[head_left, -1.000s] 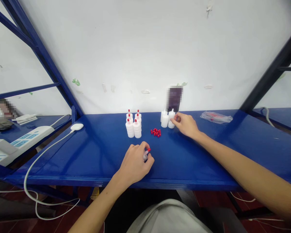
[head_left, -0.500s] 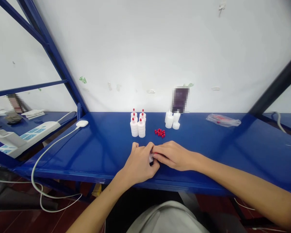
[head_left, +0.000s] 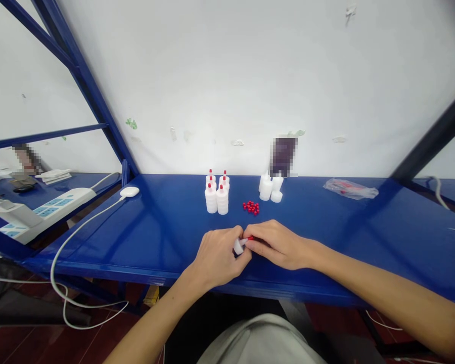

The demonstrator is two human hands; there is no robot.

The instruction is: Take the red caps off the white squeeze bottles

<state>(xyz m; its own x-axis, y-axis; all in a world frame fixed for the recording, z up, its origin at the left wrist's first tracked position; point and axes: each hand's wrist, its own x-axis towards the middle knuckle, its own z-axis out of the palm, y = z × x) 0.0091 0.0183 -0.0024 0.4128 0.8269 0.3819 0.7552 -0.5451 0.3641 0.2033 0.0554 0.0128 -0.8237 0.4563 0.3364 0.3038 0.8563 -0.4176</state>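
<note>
Over the front of the blue table, my left hand (head_left: 219, 257) is wrapped round a small white squeeze bottle (head_left: 238, 246), tilted with its nozzle toward the right. Most of the bottle is hidden by the fingers. My right hand (head_left: 278, 243) pinches a red cap (head_left: 251, 238) at the nozzle's tip, between thumb and fingers. Just beyond the hands lies a cluster of loose red caps (head_left: 251, 208). Behind and to the left, several white bottles (head_left: 222, 202) with red caps stand upright in two rows. White bottles without red caps (head_left: 265, 190) stand at the back right.
A clear plastic bag (head_left: 351, 188) with something red in it lies at the right rear. On the left are a white charger puck (head_left: 129, 192) with its cable and a power strip (head_left: 58, 205). Blue frame posts (head_left: 94, 96) rise at the table's sides.
My right hand has shifted slightly to the right relative to my left, so more of the nozzle and the red cap shows. The other items stay in place.
</note>
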